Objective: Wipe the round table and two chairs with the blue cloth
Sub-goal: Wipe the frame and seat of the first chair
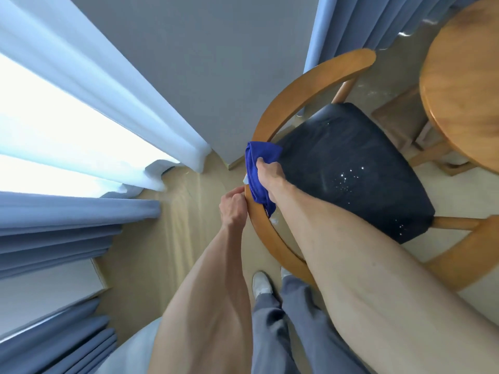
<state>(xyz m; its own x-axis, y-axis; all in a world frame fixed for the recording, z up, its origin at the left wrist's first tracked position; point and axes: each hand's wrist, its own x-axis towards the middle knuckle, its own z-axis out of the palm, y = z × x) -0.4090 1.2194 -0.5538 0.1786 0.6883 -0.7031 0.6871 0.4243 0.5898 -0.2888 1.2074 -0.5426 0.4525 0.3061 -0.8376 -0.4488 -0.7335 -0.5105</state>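
While the right hand [270, 171] clamps the soft, limp blue cloth [258, 174] at frame centre, the left hand [233, 209] grips the curved wooden chair rail [272, 244]; bunching the cloth appears advisable.

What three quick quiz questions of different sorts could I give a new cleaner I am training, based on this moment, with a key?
1. True or false: the blue cloth lies on the round table.
2. Which hand presses the cloth on the chair's curved wooden backrest? A) left B) right C) neither
3. Fill in: the left hand grips the chair's ______.

Key:
1. False; the cloth is on the backrest, apart from the table.
2. B; the right hand holds it there.
3. Backrest, on the rail just below the cloth.
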